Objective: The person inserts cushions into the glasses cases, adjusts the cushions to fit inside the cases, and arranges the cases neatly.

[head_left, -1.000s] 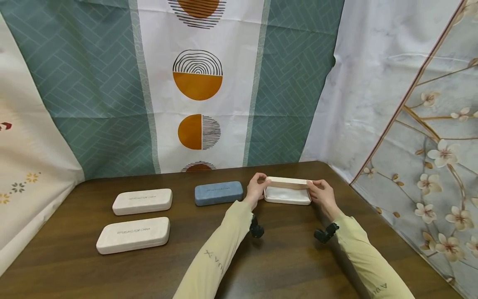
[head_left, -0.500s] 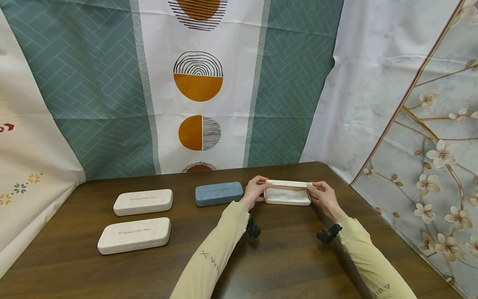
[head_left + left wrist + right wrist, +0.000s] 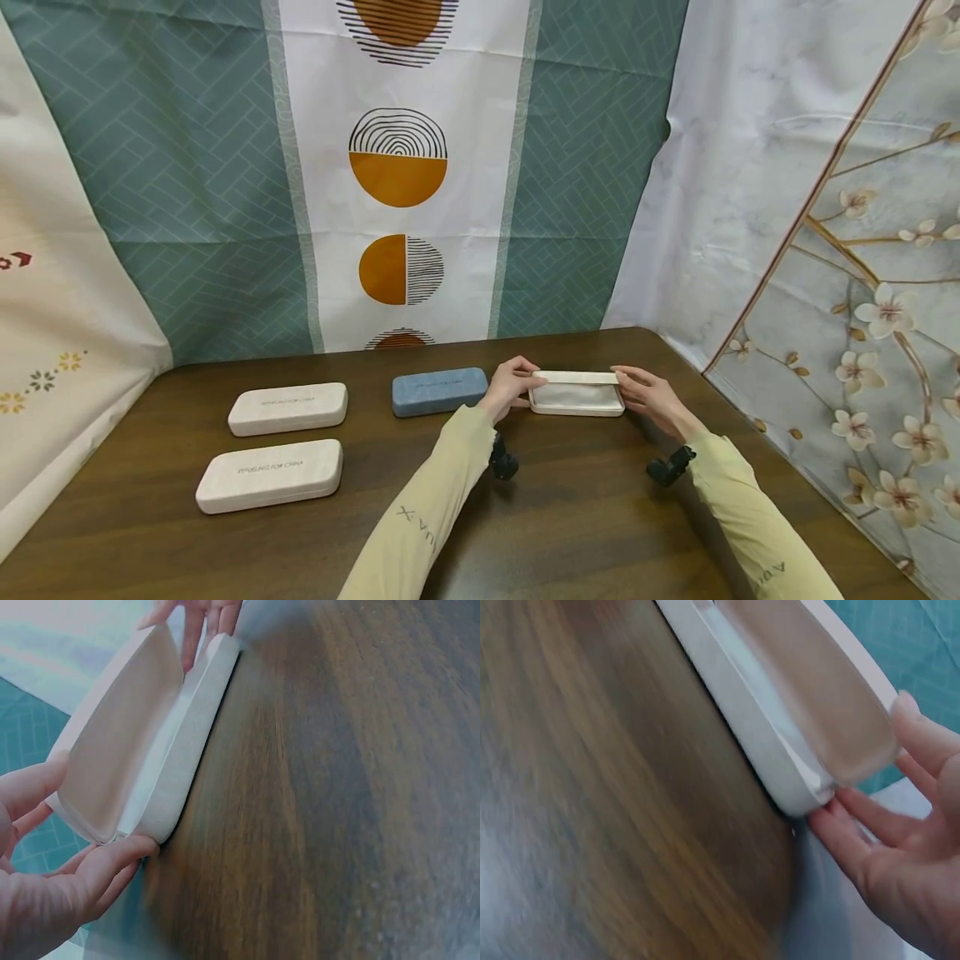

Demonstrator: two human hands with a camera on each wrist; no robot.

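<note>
At the right of the table, a white glasses case [image 3: 576, 410] with a pale lining stands partly open. Its lid [image 3: 120, 735] leans up at the back, tan inside. My left hand [image 3: 512, 388] holds the case's left end, thumb on the lid's edge and fingers at the base, as the left wrist view shows. At the other end, my right hand [image 3: 651, 395] has its thumb [image 3: 907, 706] against the lid's edge and fingertips against the base's corner. Nothing but the pale lining is visible inside.
A blue glasses case [image 3: 439, 392] lies closed just left of my left hand. Two closed white cases, an upper one [image 3: 288, 408] and a lower one [image 3: 270, 475], lie further left. The brown table [image 3: 570, 517] ends at a hanging cloth [image 3: 397, 283] behind.
The lid of the white case has come down toward its base, with both hands staying at its ends. My right forearm has shifted slightly right. The other cases have not moved.
</note>
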